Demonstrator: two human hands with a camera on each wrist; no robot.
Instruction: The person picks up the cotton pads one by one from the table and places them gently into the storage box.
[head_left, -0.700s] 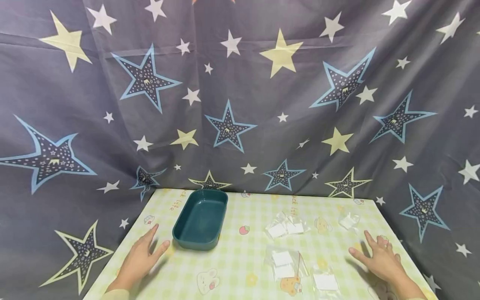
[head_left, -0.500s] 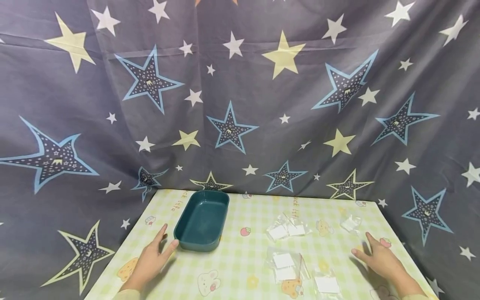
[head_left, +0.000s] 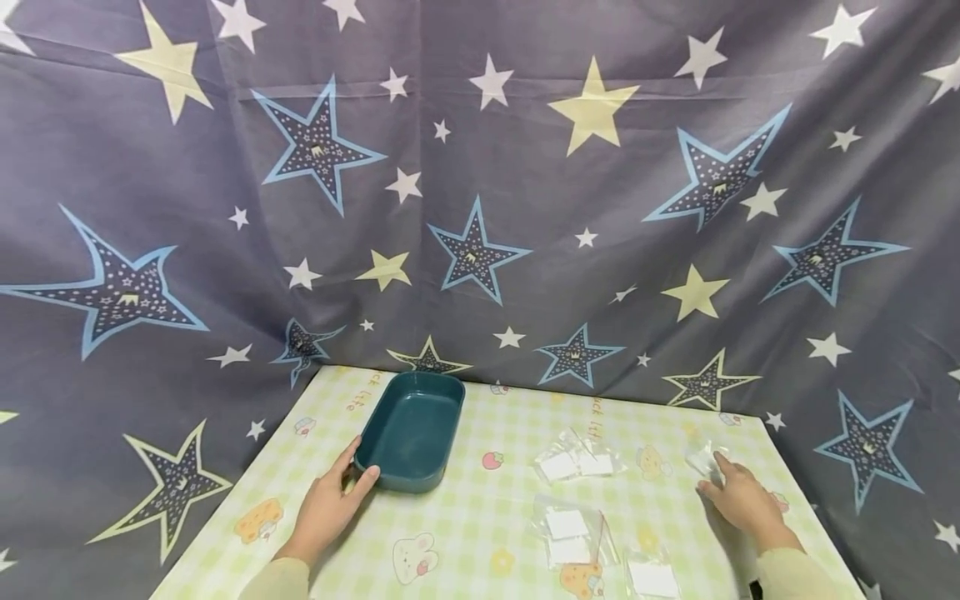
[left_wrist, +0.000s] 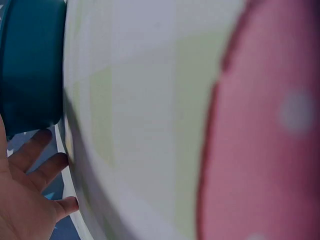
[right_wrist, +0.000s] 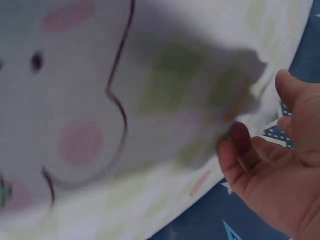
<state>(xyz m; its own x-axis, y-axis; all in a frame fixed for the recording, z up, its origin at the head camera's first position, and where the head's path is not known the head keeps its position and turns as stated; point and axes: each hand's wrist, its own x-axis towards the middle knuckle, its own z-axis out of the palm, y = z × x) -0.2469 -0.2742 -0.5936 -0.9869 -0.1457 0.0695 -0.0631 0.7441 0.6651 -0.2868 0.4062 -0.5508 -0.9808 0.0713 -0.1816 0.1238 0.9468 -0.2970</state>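
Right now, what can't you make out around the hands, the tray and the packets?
- Right hand: whether its fingers grip the far-right packet; head view too small, right wrist view blurred.
- Nearest packet: cut off by the head view's bottom edge.
- Packet contents: too small to read.
- Teal tray: left wrist view shows only one wall; left hand touches its near corner.

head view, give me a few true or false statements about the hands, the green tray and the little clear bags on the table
1. The left hand touches the near end of the green tray. True.
2. The tray holds several clear bags. False: it looks empty; the bags lie on the tablecloth.
3. The right hand reaches the small clear bag near the table's far right corner. True.
4. The right hand holds the pair of bags at the table's middle. False: that pair lies untouched, apart from both hands.
5. The tray stands on the right side of the table. False: it is on the left.
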